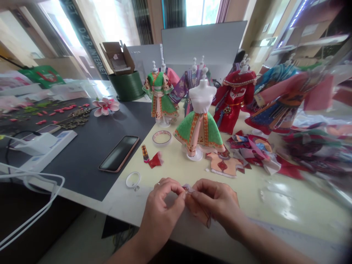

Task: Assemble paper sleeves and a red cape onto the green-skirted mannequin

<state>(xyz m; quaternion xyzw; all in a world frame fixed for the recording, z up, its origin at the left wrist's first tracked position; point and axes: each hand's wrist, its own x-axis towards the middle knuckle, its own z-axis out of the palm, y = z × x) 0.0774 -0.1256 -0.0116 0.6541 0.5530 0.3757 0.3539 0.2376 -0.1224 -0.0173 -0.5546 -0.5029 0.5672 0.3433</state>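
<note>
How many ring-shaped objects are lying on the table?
2: the wider ring left of the bare-shouldered mannequin, and the smaller ring left of the left hand. Others may be hidden under cloth scraps.

A thin, pale, metallic-looking ring (158,183) circles one finger of the bare left hand (164,205), its finer detail too small to make out. The right hand (221,201) is bare too. Both slender forearms, left (133,244) and right (265,236), are uncovered from the wrists to the view's lower edge.
</note>
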